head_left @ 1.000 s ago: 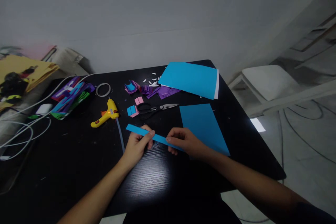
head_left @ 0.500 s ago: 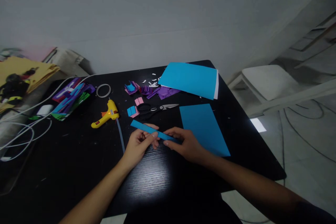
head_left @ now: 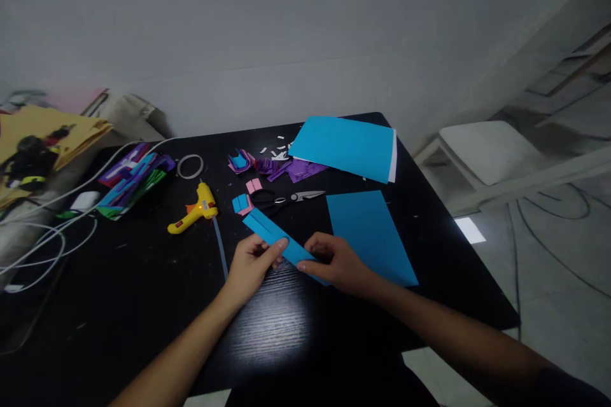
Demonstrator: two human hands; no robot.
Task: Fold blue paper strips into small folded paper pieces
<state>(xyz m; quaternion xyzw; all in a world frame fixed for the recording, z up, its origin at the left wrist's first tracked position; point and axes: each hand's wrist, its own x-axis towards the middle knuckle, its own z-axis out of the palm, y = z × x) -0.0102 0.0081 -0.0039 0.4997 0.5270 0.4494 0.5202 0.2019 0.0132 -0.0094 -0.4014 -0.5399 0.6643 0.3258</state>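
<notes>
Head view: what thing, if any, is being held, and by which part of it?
A blue paper strip: the left grip pinches it around mid-length, the right grip near its lower-right end.

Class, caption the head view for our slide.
Left hand and right hand hold a blue paper strip above a black table, near scissors.

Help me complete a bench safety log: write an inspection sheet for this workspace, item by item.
Surface: black table, showing a bright reflection.
Work things: blue paper strip, held; blue sheet lying at right.
Clutter: purple scraps, scissors, yellow glue gun with a small glowing light.
Left hand: holds the strip around mid-length.
Right hand: holds its lower right end.
Cables: white cables looping at left; dark cables on the floor.
Surroundings: grey wall; white seat at right.
</notes>
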